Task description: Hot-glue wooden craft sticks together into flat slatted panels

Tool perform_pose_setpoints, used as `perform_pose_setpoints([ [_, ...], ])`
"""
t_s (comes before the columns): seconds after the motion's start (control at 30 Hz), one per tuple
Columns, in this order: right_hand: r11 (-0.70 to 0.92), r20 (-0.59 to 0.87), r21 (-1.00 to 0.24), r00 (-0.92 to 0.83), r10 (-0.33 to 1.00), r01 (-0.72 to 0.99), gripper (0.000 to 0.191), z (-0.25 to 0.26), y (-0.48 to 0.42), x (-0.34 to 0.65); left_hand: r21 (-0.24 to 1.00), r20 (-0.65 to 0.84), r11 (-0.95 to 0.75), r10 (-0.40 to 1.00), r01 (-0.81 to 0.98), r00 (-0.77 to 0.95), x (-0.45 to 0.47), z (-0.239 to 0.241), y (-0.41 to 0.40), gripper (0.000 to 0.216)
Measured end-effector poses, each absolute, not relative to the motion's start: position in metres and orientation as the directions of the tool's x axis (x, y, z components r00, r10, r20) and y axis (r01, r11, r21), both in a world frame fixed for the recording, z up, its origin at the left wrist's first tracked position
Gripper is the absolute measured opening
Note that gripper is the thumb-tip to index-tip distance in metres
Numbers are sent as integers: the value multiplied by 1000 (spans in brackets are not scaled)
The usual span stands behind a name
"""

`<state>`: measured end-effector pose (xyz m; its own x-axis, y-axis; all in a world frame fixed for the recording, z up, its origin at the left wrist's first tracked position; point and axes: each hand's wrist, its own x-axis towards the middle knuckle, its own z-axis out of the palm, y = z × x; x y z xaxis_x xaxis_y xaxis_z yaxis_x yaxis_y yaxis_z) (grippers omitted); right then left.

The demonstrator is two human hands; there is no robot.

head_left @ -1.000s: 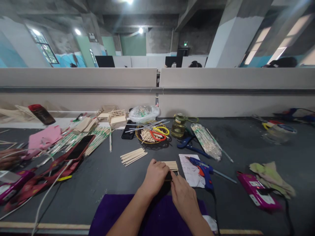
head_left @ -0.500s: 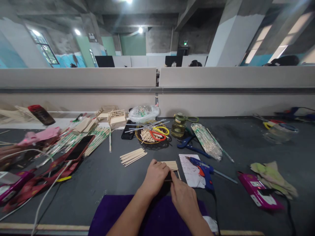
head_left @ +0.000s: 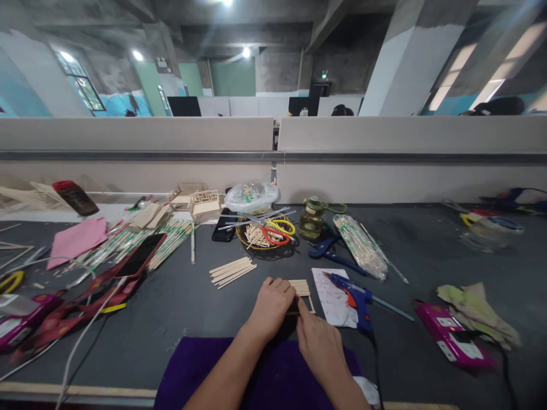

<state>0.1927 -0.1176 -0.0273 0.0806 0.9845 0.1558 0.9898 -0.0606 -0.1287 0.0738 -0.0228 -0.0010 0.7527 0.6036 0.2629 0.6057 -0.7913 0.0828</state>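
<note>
Closest to the person, a purple cloth (head_left: 256,370) lies on the gray bench (head_left: 179,307), and both arms reach out over it. The left hand (head_left: 272,304) is curled, with its fingers bent down on the near left part of a small flat panel of sticks (head_left: 301,287). The right hand (head_left: 318,341) sits just behind and to the right of the panel, and its fingertips pinch a thin stick at the panel's right edge. So the panel lies on the bench right at the tips of both hands, partly hidden under the left one. Just to the right of it is a white paper (head_left: 332,293), and a blue glue gun (head_left: 354,291) rests on that paper. A loose pile of sticks (head_left: 231,270) lies a bit farther out to the left. Beyond that there is a round basket (head_left: 262,242) with sticks and scissors in it, a glass jar (head_left: 311,217), and a clear bag of sticks (head_left: 359,245). A pink box (head_left: 453,339) lies off to the right, well apart from the hands.
</note>
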Motion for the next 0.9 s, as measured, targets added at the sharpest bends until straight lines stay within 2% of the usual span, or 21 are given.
perform_pose_setpoints([
  [0.1, -71, 146, -134, 90, 985, 988, 42, -27, -117, 193, 185, 275, -771, 636, 610, 721, 70, 2, -19, 10],
  [0.2, -68, 125, -149, 87, 988, 986, 45, -26, -117, 194, 409, 321, -695, 716, 592, 619, 56, 6, -8, 12],
  [0.27, -63, 110, -149, 80, 991, 987, 46, -25, -116, 194, 560, 332, -585, 807, 587, 488, 42, 7, 3, 17],
  [0.33, -60, 98, -145, 75, 992, 988, 46, -23, -116, 194, 658, 271, -461, 883, 596, 383, 27, 6, 13, 19],
  [0.4, -53, 90, -150, 67, 994, 987, 46, -22, -115, 193, 715, 171, -360, 921, 599, 350, 15, 4, 20, 21],
  [0.5, -60, 78, -147, 72, 994, 987, 46, -21, -115, 193, 762, 51, -286, 921, 581, 387, 5, 2, 24, 26],
  [0.6, -70, 58, -137, 79, 995, 988, 45, -19, -115, 192, 783, 1, -283, 891, 554, 454, 3, 0, 23, 39],
  [0.73, -59, 64, -144, 69, 996, 988, 45, -19, -115, 192, 753, 1, -332, 864, 569, 503, 4, -5, 22, 49],
  [0.9, -59, 69, -144, 69, 995, 988, 45, -21, -115, 192, 705, 30, -399, 842, 586, 538, 7, -6, 23, 44],
])
